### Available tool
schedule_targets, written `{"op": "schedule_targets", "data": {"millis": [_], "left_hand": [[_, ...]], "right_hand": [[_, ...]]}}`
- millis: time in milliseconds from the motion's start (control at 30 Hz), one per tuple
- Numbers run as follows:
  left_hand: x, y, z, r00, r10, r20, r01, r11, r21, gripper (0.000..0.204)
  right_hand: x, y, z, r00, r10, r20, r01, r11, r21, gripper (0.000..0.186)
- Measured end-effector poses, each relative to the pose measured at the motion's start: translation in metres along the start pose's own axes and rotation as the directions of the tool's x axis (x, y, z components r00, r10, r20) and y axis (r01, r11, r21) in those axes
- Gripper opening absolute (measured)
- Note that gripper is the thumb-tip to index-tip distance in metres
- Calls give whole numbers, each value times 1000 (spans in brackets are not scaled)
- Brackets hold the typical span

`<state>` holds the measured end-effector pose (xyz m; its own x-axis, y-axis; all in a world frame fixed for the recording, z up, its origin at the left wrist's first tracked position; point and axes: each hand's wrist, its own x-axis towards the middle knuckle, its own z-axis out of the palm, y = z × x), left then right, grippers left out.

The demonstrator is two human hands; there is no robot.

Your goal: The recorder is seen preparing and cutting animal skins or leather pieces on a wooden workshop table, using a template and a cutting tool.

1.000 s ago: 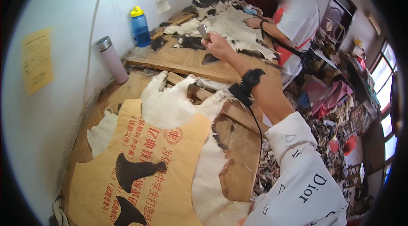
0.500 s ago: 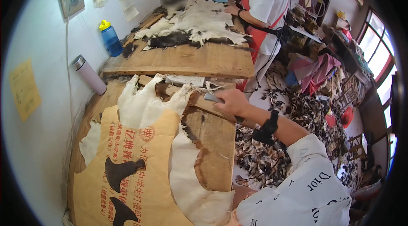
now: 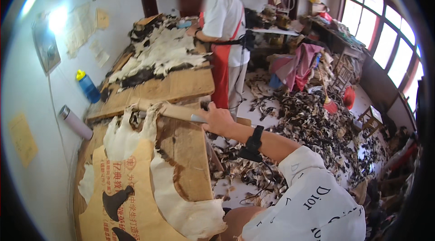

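Fingers [image 3: 209,115] of my right hand [image 3: 218,121] clenched on small blade [image 3: 197,118] | pale hide [image 3: 131,134] lies left, long axis toward me | left hand unseen.

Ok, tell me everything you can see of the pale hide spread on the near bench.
The pale hide lies flat, skin side up, on the wooden bench. It looks like raw, creamy-white leather with ragged, lobed edges and a dark brown rim along its right side. A tan printed paper pattern covers most of its middle, so only the borders show. Its far flaps reach toward the right hand, which grips a small tool at the bench's far edge; whether the hand touches the hide is unclear. The left hand is out of view.
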<state>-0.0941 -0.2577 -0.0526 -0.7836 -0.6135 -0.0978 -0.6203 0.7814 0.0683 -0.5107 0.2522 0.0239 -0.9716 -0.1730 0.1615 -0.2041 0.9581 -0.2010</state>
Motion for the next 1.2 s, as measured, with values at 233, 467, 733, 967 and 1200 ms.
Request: {"op": "schedule_targets", "data": {"millis": [233, 467, 733, 967, 1200], "left_hand": [[1, 23, -12, 996, -52, 70, 48, 997, 69, 72], [8, -5, -15, 963, 267, 26, -211, 813, -543, 68], [-21, 19, -75, 982, 180, -55, -26, -158, -987, 50], [-73, 123, -103, 978, 82, 194, 99, 635, -767, 26], [-74, 199, -94, 944, 295, 147, -36, 535, -844, 27]], "right_hand": [[-47, 75, -42, 870, 312, -381, -238, 944, 230, 45], [-93, 1, -22, 918, -322, -232, 390, 839, 380, 37], [-93, -118, 18, 366, -925, -100, 824, 272, 497, 37], [-55, -132, 36, 429, -874, -228, 878, 344, 332, 24], [-68, -154, 28, 851, -512, 115, -218, -145, 965, 14]]}}
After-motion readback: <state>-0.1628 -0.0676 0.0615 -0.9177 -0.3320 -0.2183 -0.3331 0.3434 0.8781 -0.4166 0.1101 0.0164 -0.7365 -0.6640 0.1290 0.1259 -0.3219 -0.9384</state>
